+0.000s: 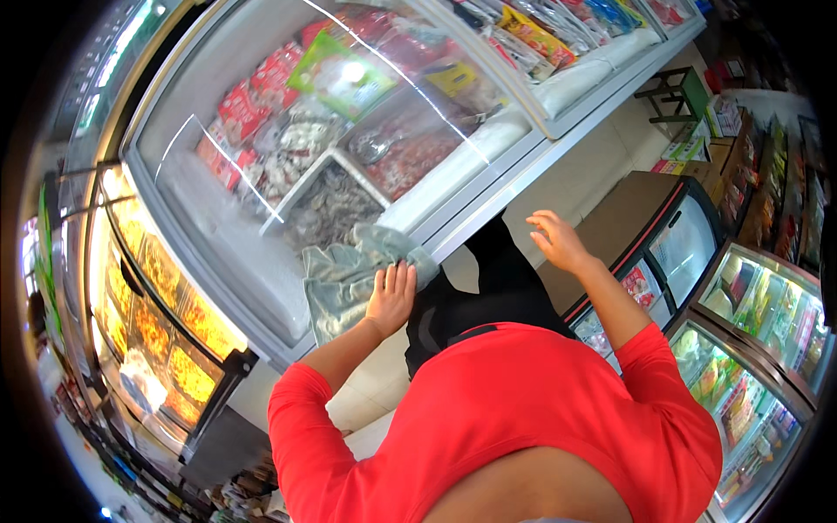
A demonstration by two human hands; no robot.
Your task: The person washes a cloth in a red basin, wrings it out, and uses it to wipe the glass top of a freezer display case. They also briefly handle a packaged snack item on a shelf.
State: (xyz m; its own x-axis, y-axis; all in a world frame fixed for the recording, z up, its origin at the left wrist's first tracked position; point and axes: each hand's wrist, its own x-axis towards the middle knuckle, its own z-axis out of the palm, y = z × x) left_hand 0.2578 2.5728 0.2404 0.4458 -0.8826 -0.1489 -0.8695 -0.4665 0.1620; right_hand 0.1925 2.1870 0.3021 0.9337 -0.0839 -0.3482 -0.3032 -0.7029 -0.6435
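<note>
My left hand (392,301) presses a crumpled grey-green cloth (336,283) against the near corner of a chest freezer's glass lid (235,253), fingers closed over the cloth's edge. Part of the cloth spreads flat over the glass and its frame. Off to the right, my right hand (558,241) hangs in the air beside the freezer's metal edge (514,192), fingers loosely bent and apart, with nothing in them. Under the glass lie red packets (248,109), a green-and-white bag (340,74) and a white-rimmed tray (301,183) of grey frozen food.
A lit display cabinet (161,305) with golden food stands at the left. To the right are a brown-topped freezer (602,218), glass-lidded chillers (741,392) of packages and a small green stool (689,91). Shelves of goods line the far right.
</note>
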